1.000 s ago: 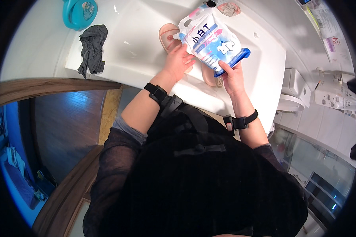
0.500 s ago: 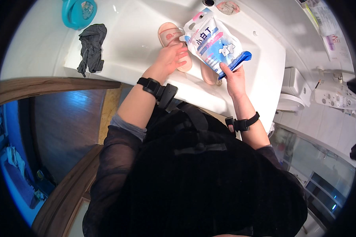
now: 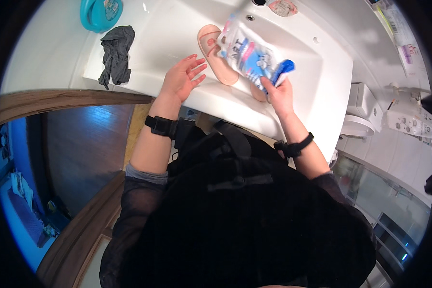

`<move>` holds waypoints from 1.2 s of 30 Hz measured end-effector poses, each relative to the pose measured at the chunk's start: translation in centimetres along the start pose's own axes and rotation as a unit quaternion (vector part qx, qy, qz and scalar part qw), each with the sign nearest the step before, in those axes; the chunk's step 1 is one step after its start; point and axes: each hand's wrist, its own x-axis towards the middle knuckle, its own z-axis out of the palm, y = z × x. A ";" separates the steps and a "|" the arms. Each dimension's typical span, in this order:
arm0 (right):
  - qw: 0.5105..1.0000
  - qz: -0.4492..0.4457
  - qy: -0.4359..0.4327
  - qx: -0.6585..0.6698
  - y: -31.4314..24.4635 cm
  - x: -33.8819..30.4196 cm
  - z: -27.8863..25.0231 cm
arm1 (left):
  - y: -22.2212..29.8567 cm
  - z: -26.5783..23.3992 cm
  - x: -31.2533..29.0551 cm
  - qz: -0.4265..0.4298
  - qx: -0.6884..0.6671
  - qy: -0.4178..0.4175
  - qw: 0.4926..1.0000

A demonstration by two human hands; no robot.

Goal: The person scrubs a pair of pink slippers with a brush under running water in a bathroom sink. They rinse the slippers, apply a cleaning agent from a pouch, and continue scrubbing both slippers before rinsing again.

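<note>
My right hand [image 3: 279, 96] grips a white and blue plastic pouch [image 3: 247, 50] by its blue end, with the thumb on top. The pouch is tilted and slightly blurred. It hangs over the white sink [image 3: 163, 62]. One pink slipper [image 3: 222, 67] lies sole down in the basin, left of the pouch. A second slipper [image 3: 258, 91] is mostly hidden beneath the pouch and my right hand. My left hand [image 3: 183, 79] hovers over the sink's front edge, left of the first slipper, with its fingers apart and nothing in it.
A dark grey crumpled cloth [image 3: 116, 55] lies on the sink's left ledge. Behind it stands a teal plastic container [image 3: 89, 19]. A pinkish soap-like piece [image 3: 283, 7] sits by the back rim. To the right are a toilet [image 3: 357, 126] and a shelf holding packages [image 3: 393, 29].
My left hand has moved left, away from the slipper, uncovering more of it. The pouch has shifted slightly and tipped in my right hand.
</note>
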 end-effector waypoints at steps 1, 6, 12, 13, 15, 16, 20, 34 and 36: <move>0.999 0.027 0.009 -0.030 0.1 0.0 -0.1 | 0.0 0.0 0.0 -0.001 -0.006 -0.002 1.000; 1.000 -0.011 0.012 -0.002 -0.5 -0.3 -0.2 | 0.3 -0.6 -0.1 0.004 -0.004 -0.003 1.000; 0.996 -0.037 0.073 0.024 -1.8 -0.1 -0.9 | 0.2 -1.2 -0.2 0.005 -0.023 0.007 1.000; 0.995 -0.056 0.061 0.060 -2.0 0.2 -1.0 | 0.2 -1.2 -0.2 0.003 -0.022 0.008 1.000; 0.996 -0.046 0.059 0.047 -2.1 0.6 -0.8 | 0.2 -1.0 -0.3 0.007 -0.023 0.011 1.000; 0.996 -0.065 0.049 0.047 -2.1 0.8 -0.6 | 0.3 -0.8 -0.3 0.010 -0.023 0.011 1.000; 0.995 -0.054 0.068 0.057 -2.0 2.3 0.9 | 0.6 -0.2 -0.6 0.026 -0.026 -0.004 0.999; 0.999 -0.016 0.023 -0.016 -1.9 4.2 2.3 | 1.1 -0.8 -1.5 0.032 -0.050 -0.004 0.998; 0.998 -0.053 0.024 -0.009 -1.8 4.1 2.5 | 1.2 -0.8 -1.4 0.045 -0.049 -0.011 0.998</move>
